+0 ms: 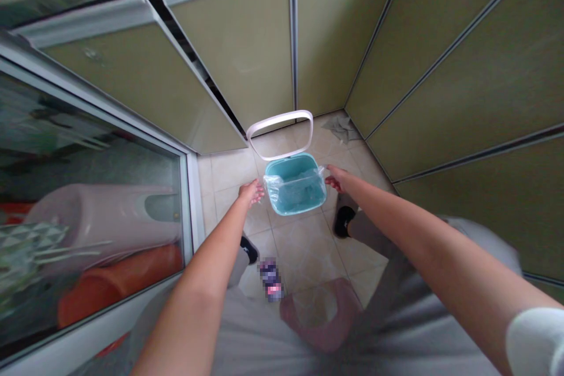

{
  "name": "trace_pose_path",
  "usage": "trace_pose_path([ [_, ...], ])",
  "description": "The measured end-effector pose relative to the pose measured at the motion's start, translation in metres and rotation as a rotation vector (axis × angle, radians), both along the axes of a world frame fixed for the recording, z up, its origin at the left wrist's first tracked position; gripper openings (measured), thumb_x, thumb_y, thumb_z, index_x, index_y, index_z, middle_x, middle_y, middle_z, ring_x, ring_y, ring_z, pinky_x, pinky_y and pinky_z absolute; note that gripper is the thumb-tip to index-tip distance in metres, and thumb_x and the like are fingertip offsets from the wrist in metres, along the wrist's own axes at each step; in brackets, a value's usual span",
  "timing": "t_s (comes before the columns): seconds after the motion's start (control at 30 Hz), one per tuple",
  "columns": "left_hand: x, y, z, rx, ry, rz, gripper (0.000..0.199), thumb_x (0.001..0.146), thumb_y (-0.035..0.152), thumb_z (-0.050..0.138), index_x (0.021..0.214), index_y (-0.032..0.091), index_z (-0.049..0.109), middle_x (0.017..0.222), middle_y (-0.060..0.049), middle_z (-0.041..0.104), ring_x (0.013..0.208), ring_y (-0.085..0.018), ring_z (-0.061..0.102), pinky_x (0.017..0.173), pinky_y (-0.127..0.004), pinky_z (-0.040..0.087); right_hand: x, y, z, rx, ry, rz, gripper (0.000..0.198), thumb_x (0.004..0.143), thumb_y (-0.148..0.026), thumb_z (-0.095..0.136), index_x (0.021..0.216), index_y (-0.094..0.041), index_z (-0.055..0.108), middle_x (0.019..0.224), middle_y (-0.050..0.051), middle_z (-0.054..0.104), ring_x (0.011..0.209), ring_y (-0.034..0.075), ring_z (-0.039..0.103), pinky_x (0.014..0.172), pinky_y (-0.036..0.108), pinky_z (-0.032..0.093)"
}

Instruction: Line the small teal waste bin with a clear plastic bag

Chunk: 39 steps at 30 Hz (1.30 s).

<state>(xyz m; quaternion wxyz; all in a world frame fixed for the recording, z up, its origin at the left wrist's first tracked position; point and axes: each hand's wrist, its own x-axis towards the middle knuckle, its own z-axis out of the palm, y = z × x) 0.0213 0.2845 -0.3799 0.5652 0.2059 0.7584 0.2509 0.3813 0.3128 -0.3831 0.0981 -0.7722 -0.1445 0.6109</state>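
A small teal bin (302, 202) stands on the floor ahead of me, its white rim frame (311, 129) tilted up at the back. A clear plastic bag (273, 187) lies partly in the bin and stretches across its mouth from side to side. At the left side of the bin my left hand (252, 192) is closed at the bag's edge, the fingers small in view. My right hand (337, 178) pinches the bag's opposite edge at the bin's right side. How far the bag reaches down inside is hard to make out.
Greenish cabinet doors (238, 41) rise behind and to the right; one at left sits ajar. A grey cloth (342, 129) lies in the corner. A glass door (110, 158) borders the left. Near my feet are a pixelated patch (270, 279) and a pink curved object (326, 332).
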Motion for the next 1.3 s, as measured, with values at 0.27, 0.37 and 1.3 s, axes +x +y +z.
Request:
trace_pose_path([
  [0.27, -0.010, 0.000, -0.007, 0.394, 0.272, -0.267, 0.029, 0.076, 0.019, 0.071, 0.103, 0.021, 0.060, 0.084, 0.000, 0.068, 0.064, -0.012, 0.064, 0.061, -0.023, 0.047, -0.002, 0.009, -0.017, 0.180, -0.058, -0.165, 0.024, 0.099, -0.041, 0.059, 0.090, -0.018, 0.059, 0.049, -0.005, 0.051, 0.037, 0.008, 0.043, 0.041, 0.019, 0.042],
  [0.37, -0.014, -0.010, 0.004, 0.587, 0.589, -0.612, 0.047, 0.075, 0.020, 0.075, 0.118, 0.027, 0.058, 0.106, -0.002, 0.066, 0.078, -0.015, 0.064, 0.070, -0.027, 0.050, -0.007, 0.000, -0.018, 0.267, -0.078, -0.136, 0.015, 0.098, -0.027, 0.061, 0.110, -0.018, 0.059, 0.064, -0.002, 0.062, 0.045, 0.010, 0.056, 0.050, 0.022, 0.050],
  [1.3, -0.010, 0.028, -0.023, 0.421, 0.431, -0.458, 0.026, 0.086, 0.035, 0.056, 0.071, 0.021, 0.071, 0.072, -0.003, 0.070, 0.077, -0.021, 0.062, 0.073, -0.027, 0.046, -0.008, -0.004, 0.028, 0.858, -0.364, 0.864, 0.045, 0.085, -0.018, 0.066, 0.130, -0.021, 0.062, 0.129, 0.009, 0.067, 0.096, 0.019, 0.064, 0.093, 0.025, 0.047],
])
